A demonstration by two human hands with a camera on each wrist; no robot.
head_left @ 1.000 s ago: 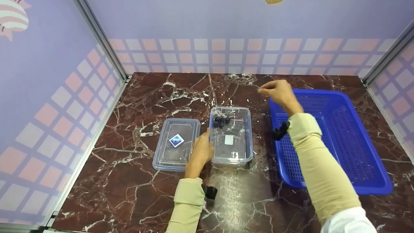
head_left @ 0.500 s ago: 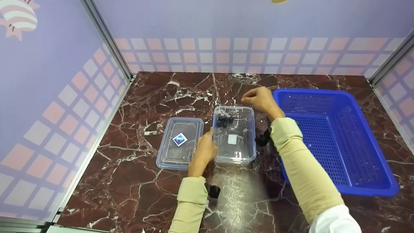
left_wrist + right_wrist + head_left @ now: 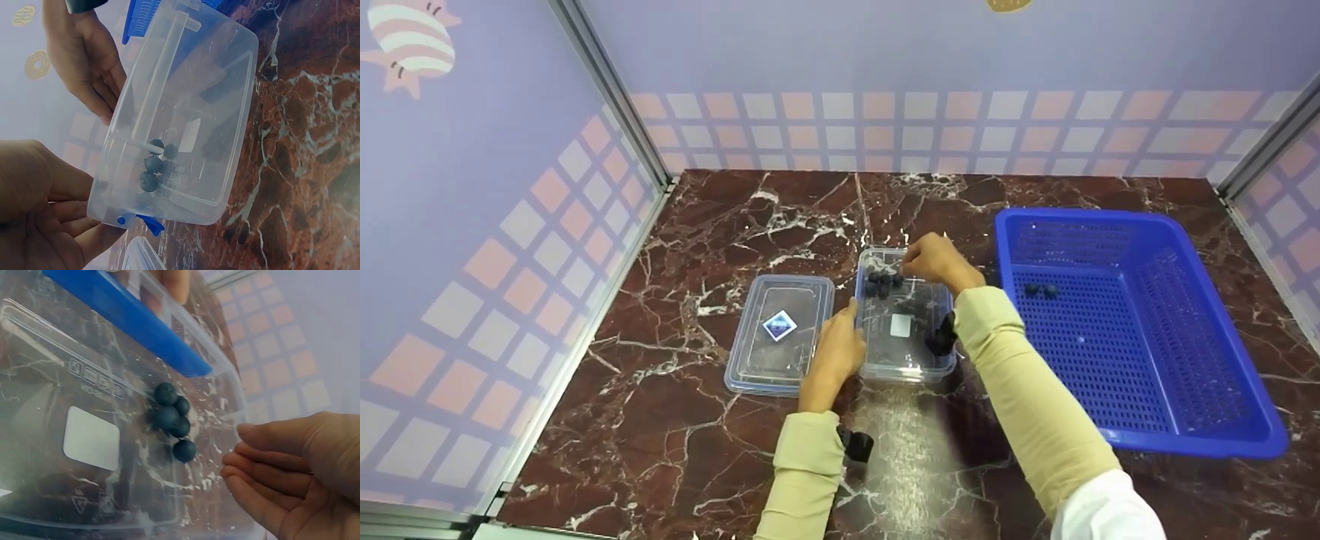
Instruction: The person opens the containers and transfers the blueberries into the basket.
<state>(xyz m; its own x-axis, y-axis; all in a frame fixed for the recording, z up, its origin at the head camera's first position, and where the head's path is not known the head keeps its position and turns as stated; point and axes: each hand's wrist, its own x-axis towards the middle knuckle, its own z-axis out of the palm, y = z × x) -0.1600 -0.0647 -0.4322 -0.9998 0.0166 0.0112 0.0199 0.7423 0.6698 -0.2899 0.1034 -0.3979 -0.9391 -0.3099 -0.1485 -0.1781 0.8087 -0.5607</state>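
Note:
My left hand (image 3: 840, 349) grips the left rim of a clear plastic food box (image 3: 906, 370), thumb and fingers around the edge by a blue latch (image 3: 135, 326). Several blueberries (image 3: 883, 283) lie clustered at the far left inside the box. Over the box's far right rim is my right hand (image 3: 936, 259), fingers pointing in. From the right wrist, that hand (image 3: 298, 472) shows thumb and loosely bent fingers slightly apart, nothing visible between them. Two dark blueberries (image 3: 1040, 289) sit in the blue basket (image 3: 1222, 330), at its left side.
A clear lid (image 3: 742, 360) with a blue diamond label lies left of the box. The large basket stands to the right, beside my right forearm. Patterned panels (image 3: 825, 52) close off the back and sides of the marble-patterned table (image 3: 660, 450).
My right hand has moved left from over the basket's near corner to the box and come lower. Two blueberries in the basket are now uncovered. My left hand keeps its grip.

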